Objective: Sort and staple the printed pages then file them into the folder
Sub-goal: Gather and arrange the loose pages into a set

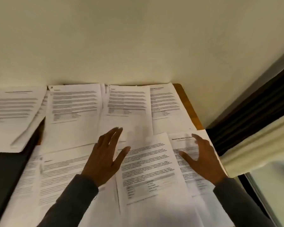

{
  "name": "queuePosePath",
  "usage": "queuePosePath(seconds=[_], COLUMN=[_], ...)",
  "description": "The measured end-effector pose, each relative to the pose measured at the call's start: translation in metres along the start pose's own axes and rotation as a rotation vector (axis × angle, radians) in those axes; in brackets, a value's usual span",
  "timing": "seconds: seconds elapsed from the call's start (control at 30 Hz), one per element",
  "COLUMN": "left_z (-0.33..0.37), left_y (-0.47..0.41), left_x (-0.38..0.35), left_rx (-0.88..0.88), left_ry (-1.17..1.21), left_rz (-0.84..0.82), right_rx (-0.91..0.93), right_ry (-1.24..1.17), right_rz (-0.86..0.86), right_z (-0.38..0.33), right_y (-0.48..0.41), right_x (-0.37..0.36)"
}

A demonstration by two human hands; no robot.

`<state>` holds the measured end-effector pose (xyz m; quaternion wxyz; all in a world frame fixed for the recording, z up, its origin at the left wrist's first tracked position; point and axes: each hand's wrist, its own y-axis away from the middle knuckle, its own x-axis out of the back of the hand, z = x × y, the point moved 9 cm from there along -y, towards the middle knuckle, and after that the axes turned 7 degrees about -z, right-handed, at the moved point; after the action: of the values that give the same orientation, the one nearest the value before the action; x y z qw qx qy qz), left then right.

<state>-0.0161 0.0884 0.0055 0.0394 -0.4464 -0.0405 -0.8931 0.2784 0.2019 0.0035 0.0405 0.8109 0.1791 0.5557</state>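
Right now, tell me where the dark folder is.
Head view, lower left: the dark folder lies left of the left hand, with printed pages overlapping its far and right edges.

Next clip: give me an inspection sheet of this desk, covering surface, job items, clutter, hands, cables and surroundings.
Surface: wooden table, bare only along its far right edge; the rest lies under paper.
Job's things: printed pages spread in overlapping sheets and stacks; dark folder at the near left, with pages overlapping its far edge; no stapler seen.
Clutter: nothing seen.
Hands: left hand has its fingers spread over the middle pages; right hand has its fingers spread over the right-hand page; neither holds anything; whether they touch the paper cannot be told.
Cables: nothing seen.
Surroundings: plain wall behind the table; curtain and window to the right.
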Motion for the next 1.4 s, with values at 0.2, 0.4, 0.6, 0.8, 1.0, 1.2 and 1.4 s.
queuePosePath(seconds=[0.2,0.4,0.6,0.8,1.0,1.2,1.4], left_z=[-0.032,-0.041,-0.039,-0.031,-0.031,-0.032,-0.040], left_y=[-0.004,-0.001,0.004,0.003,0.010,0.016,0.014], left_x=[-0.048,-0.035,-0.032,-0.031,-0.022,-0.008,0.006], left_rx=[-0.010,-0.084,-0.090,-0.104,-0.095,-0.093,-0.014], left_ry=[-0.047,0.080,0.073,0.050,0.197,0.407,0.542], left_rz=[0.095,0.276,0.320,0.270,0.287,0.363,0.445], right_rx=[-0.124,-0.314,-0.194,-0.117,0.043,0.317,0.540], right_ry=[-0.003,-0.229,-0.338,-0.165,-0.192,-0.359,-0.677], right_rz=[0.123,0.111,-0.016,0.221,0.450,0.681,0.592], right_z=[0.084,0.104,0.100,0.119,0.098,0.035,-0.040], right_y=[-0.028,-0.027,-0.019,-0.008,0.015,0.061,0.075], right_x=[-0.008,-0.010,-0.020,0.026,0.093,0.186,0.203])
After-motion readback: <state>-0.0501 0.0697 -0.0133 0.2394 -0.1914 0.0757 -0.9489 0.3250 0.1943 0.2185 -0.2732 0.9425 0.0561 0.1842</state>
